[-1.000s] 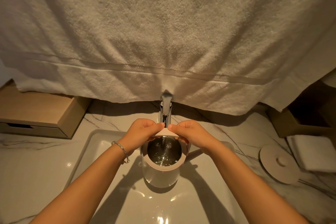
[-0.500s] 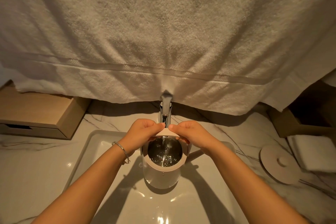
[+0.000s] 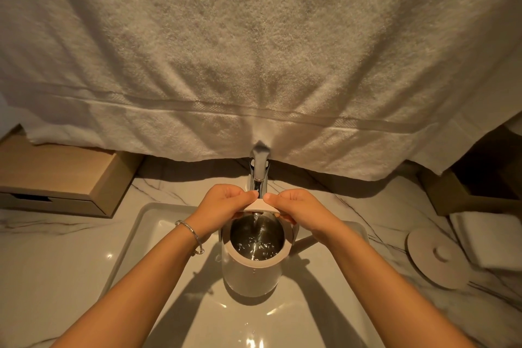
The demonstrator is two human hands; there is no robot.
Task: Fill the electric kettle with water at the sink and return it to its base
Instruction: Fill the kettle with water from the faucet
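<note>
A white electric kettle [image 3: 248, 277] stands open in the sink basin [image 3: 158, 234], directly under the chrome faucet [image 3: 258, 175]. A stream of water runs from the faucet into the kettle, and water shows inside it. My left hand [image 3: 223, 207] and my right hand [image 3: 299, 210] grip the kettle's far rim from either side, fingers curled, thumbs nearly meeting at the spout. A round lid [image 3: 436, 257] with a knob lies on the counter to the right. The kettle's base is not in view.
A large white towel [image 3: 254, 65] hangs over the wall behind the faucet. A wooden drawer box [image 3: 65, 178] sits on the marble counter at left. At right are a dark box [image 3: 474, 183] and folded white cloth [image 3: 491, 237].
Both hands and the kettle stay in place. Water keeps running into the kettle.
</note>
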